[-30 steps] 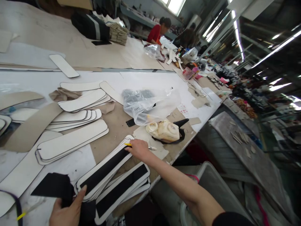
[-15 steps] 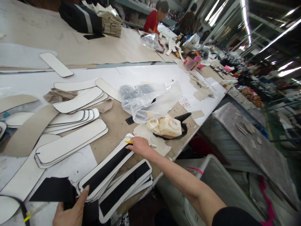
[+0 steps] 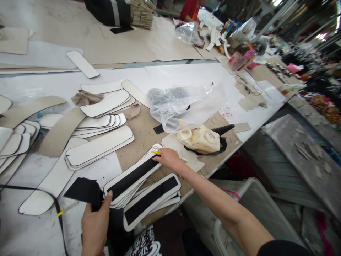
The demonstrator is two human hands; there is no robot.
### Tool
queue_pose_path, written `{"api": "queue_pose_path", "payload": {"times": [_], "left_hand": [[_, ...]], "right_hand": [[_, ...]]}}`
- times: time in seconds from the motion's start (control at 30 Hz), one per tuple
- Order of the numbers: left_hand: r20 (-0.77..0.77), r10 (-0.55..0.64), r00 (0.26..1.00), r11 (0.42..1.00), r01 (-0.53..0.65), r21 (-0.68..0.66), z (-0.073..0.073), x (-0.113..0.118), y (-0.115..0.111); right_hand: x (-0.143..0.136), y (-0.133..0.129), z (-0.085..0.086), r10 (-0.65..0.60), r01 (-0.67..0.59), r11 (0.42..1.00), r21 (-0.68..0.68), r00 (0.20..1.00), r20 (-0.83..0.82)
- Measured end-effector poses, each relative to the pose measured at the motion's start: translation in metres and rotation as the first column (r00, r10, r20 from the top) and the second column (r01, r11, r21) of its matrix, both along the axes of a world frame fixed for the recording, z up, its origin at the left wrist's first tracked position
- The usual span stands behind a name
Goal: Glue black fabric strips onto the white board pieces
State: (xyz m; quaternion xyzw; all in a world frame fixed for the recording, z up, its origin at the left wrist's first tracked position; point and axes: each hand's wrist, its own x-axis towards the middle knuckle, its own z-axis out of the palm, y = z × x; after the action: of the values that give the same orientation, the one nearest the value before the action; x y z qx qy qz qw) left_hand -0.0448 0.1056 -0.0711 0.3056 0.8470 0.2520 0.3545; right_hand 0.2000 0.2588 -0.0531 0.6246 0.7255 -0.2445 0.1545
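A long white rounded panel (image 3: 110, 188) with a black strip (image 3: 133, 176) along its middle tops a fanned stack at the table's near edge. My right hand (image 3: 169, 159) is at the panel's far end, fingers closed around a thin yellow-tipped tool (image 3: 156, 153), most of it hidden. At the near end, my left hand (image 3: 96, 222) grips a bundle of loose black strips (image 3: 82, 192), its thumb by the panel's corner. Its other fingers are partly hidden. Beside the stack lie more white panels with black strips (image 3: 153, 199), overlapping.
Plain white panels (image 3: 99, 145) lie in piles to the left. Beyond my right hand are a stained plastic container (image 3: 202, 139) and a clear plastic bag (image 3: 183, 106). A grey bin (image 3: 255, 209) stands below the table edge. A person in red (image 3: 189, 10) is across the table.
The camera view has tilted down and swung left, so everything appears farther right and slightly higher. Both hands keep about the same places at the panel's two ends.
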Motion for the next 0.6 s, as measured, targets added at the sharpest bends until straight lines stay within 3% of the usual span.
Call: {"api": "queue_pose_path", "payload": {"times": [0.13, 0.33, 0.6], "left_hand": [[-0.005, 0.095, 0.995, 0.995, -0.095, 0.001, 0.009, 0.008, 0.004], [0.049, 0.178, 0.983, 0.978, -0.182, 0.099, 0.005, 0.018, 0.004], [-0.078, 0.143, 0.987, 0.988, -0.147, -0.047, 0.011, 0.016, 0.007]], "right_hand": [[-0.001, 0.000, 0.002, -0.008, 0.008, 1.000, 0.005, 1.000, -0.001], [0.000, -0.001, 0.002, -0.014, 0.014, 1.000, 0.003, 1.000, -0.017], [0.002, 0.000, -0.003, -0.016, 0.016, 1.000, 0.017, 0.999, -0.038]]}}
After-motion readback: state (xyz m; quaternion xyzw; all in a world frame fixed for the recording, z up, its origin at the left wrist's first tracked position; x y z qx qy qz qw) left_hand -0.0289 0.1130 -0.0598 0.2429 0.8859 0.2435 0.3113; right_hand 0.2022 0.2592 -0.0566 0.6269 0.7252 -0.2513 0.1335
